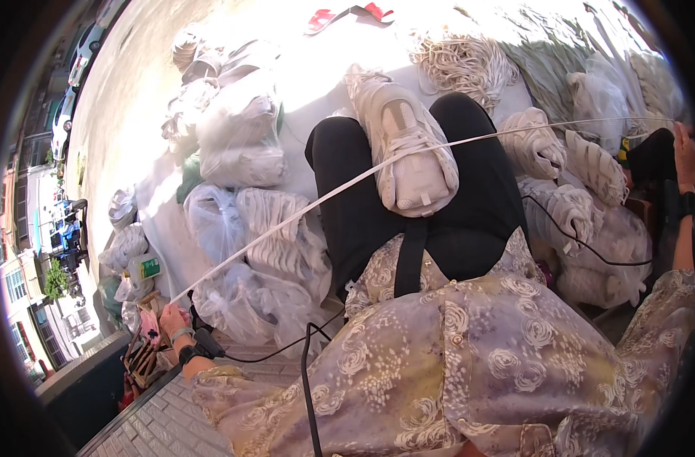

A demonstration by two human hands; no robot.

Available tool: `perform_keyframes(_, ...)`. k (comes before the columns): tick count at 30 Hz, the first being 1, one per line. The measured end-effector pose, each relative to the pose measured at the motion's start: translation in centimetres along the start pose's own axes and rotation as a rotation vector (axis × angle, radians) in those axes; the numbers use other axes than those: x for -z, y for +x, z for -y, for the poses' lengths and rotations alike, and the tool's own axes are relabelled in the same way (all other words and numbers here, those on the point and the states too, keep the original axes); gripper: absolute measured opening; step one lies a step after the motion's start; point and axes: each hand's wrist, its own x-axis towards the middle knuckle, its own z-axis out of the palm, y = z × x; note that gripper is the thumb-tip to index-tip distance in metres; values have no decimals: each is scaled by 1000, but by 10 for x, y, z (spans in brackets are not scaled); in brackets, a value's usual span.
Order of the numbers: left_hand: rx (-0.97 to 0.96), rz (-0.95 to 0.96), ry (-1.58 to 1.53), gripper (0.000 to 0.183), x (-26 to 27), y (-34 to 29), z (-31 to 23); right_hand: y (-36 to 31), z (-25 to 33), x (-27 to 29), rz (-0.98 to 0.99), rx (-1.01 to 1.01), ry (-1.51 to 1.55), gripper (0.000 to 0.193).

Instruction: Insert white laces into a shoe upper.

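A white sneaker [420,183] rests between my thighs, its sole side away from me and its laced front showing. A long white shoelace [286,222] runs taut across it at the eyelets; I cannot tell how it is threaded there. Far out to the left, my left hand [174,320] is closed on one end of the lace. My right hand [686,158], raised at the far right rim, is closed on the other end. Both arms are spread wide, with straps on the wrists.
Bagged white shoes [241,145] and stacked white shoes [275,228] lie on the left. A heap of white laces [469,68] lies ahead. More white shoes [534,145] sit at my right. Black cables [308,373] cross near my body and left arm.
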Motion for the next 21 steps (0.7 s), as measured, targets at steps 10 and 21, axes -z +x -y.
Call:
perform_keyframes(10, -9, 1368, -238, 23, -218, -188, -244, -123, 371, 13, 1546, -275, 1603, 12)
perform_keyframes(21, -319, 1152, -336, 17, -316, -230, -370, -78, 464, -18, 1098, -55, 1547, 23)
